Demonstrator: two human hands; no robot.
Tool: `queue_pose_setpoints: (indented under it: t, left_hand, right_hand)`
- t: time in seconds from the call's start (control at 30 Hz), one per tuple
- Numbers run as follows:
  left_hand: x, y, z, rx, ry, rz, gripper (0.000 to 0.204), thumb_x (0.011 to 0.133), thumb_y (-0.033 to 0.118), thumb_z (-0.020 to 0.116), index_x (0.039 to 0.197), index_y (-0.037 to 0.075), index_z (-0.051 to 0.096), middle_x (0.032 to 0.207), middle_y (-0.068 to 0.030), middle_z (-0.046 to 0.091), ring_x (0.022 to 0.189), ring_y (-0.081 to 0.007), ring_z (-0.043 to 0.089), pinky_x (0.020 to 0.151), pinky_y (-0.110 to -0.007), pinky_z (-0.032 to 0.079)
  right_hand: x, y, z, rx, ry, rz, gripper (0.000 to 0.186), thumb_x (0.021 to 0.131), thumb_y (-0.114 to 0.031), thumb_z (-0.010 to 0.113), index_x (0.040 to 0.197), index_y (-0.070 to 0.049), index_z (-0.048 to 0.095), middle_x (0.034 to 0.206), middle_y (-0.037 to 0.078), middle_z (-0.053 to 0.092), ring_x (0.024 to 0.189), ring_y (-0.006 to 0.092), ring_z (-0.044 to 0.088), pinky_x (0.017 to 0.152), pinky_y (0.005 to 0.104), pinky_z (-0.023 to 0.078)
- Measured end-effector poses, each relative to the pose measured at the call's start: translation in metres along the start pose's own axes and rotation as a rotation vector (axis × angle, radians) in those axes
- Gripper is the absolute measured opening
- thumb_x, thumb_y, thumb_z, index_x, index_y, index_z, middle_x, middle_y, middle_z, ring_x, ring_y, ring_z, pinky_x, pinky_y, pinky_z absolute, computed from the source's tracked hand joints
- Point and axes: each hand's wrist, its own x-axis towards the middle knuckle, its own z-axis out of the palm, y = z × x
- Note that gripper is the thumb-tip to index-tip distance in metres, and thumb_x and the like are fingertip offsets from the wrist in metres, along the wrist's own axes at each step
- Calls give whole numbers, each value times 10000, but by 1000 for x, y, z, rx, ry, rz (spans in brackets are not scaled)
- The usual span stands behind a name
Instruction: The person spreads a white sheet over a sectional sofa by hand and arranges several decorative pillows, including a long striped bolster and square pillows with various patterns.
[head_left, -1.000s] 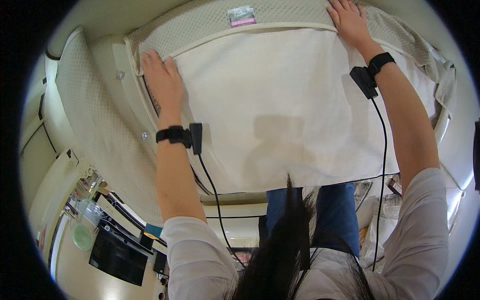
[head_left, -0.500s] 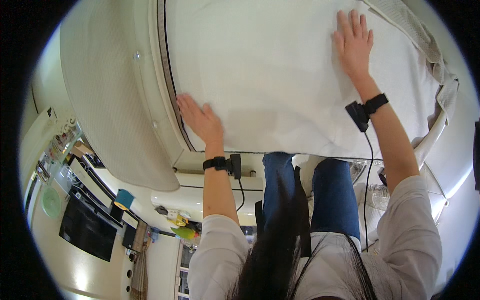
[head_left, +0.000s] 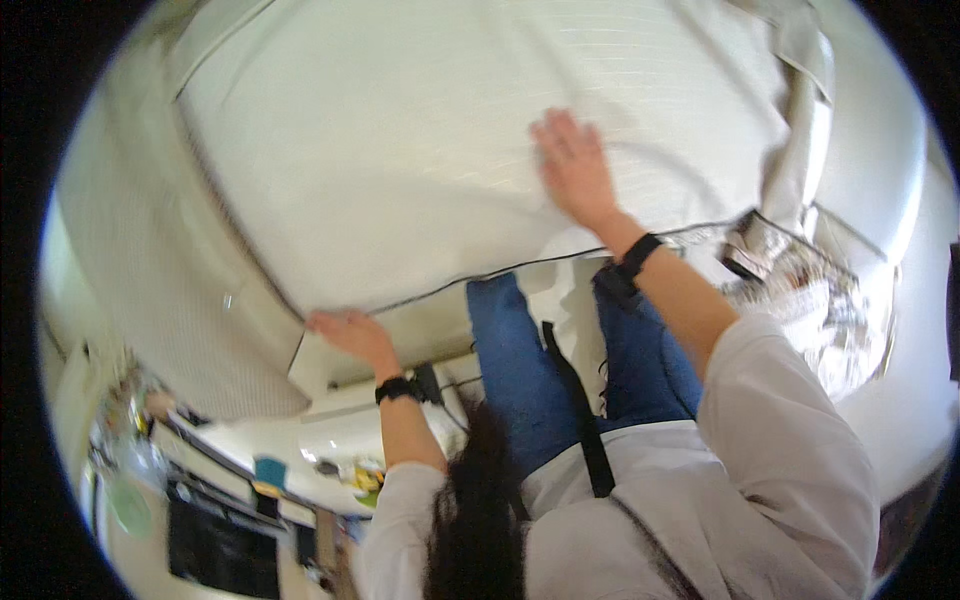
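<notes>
A large white cloth with a dark edge line lies spread over a broad flat surface in front of me. My left hand is at its near left corner, touching the edge. Its fingers are blurred, so I cannot make out whether they grip the cloth. My right hand is over the near right part of the cloth, palm down, fingers stretched out and holding nothing. Soft folds run across the cloth near it. Each wrist carries a black strap with a small dark device.
A pale padded panel borders the cloth on the left. Bunched fabric hangs along the right edge, above a clear plastic bag. At lower left stand a dark screen and a green bowl.
My right hand has come nearer and to the left over the cloth. My left hand has moved down to the near corner. The view has turned, and folds show in the cloth.
</notes>
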Motion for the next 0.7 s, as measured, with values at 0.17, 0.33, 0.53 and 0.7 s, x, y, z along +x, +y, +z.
queue_pose_setpoints:
  t: [0.17, 0.33, 0.53, 0.7]
  left_hand:
    - [0, 168, -24, -323, 29, 351, 479, 892, 147, 466, 1289, -87, 338, 1281, -252, 383, 1169, -383, 370, 1021, -462, 264]
    - [-50, 337, -22, -399, -357, 926, 230, 798, 91, 579, 1016, 17, 570, 1020, -171, 561, 975, -345, 509, 874, -411, 406]
    - [-190, 436, 18, -194, -802, 1192, 293, 750, 141, 658, 1003, 22, 570, 1001, -170, 532, 993, -345, 510, 770, -422, 452]
    - [-240, 514, 38, -154, -798, 1183, 322, 749, 128, 639, 1017, -22, 545, 1028, -198, 505, 996, -363, 487, 803, -425, 451]
  right_hand:
    - [-60, 47, -31, 256, 141, 187, 455, 774, -48, 538, 1224, -88, 482, 1352, 144, 381, 1276, 320, 324, 1039, 476, 269]
    - [-121, 105, -22, 634, 383, 586, 301, 764, -13, 528, 1063, -45, 546, 1211, 165, 472, 1165, 340, 403, 986, 430, 331]
    - [-234, 213, 9, 745, 607, 1264, 200, 743, -20, 545, 941, -2, 568, 1020, 188, 550, 927, 332, 526, 817, 385, 431]
    - [-324, 306, 13, 1125, 931, 1846, 450, 780, -50, 552, 1200, 0, 399, 954, 103, 572, 824, 193, 564, 697, 311, 461]
